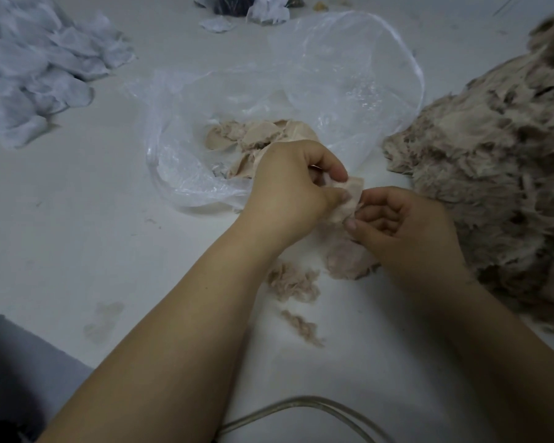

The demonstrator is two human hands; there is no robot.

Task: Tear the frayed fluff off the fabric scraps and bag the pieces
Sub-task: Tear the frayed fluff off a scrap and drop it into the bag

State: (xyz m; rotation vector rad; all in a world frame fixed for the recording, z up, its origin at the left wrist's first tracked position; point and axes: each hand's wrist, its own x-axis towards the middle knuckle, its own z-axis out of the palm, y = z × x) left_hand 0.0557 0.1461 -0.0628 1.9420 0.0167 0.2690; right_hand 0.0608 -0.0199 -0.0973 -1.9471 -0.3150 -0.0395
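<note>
2 hands, left hand (288, 183) & right hand (400, 225), pinch 1 scrap (349, 196); 1 bag (301, 100).

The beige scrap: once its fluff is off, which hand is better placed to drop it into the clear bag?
Probably the left hand: it grips the beige scrap beside the clear bag, nearer than the right hand.

white table (77, 238) | clear bag (349, 91) | beige scrap heap (493, 161) | grey-white scrap pile (29, 68) | fluff tufts (293, 282)

Bare desk (77, 193) lies open toward the left edge, while the beige scrap heap (493, 174) blocks the right edge and the clear bag (301, 100) fills the middle.
</note>
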